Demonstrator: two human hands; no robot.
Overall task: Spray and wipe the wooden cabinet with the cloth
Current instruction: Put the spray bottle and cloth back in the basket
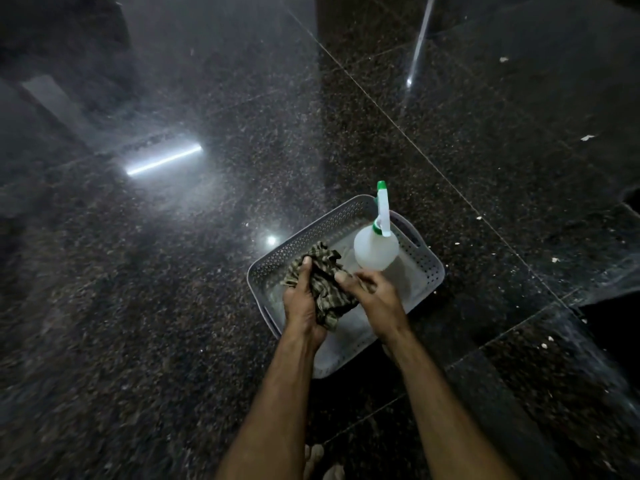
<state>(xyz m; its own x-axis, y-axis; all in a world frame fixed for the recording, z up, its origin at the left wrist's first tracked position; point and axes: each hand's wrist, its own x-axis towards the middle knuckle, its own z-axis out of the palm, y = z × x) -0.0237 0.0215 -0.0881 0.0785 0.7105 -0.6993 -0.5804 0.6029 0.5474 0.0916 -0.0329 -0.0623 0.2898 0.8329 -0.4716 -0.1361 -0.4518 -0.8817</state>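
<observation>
Left hand (302, 299) fingers curl tight round the checked cloth (323, 289), bunched just right of centre; right hand (372, 294) pinches its other edge — thumb on top. Both hang over a grey perforated basket (311, 233) on the dark speckled floor (173, 271), spray bottle (375, 247) standing inside.

Both bare forearms reach forward and down, side by side. Left hand (303, 299) closed in a grip, fingers curled. Right hand (372, 292) likewise gripping, thumb forward.
</observation>
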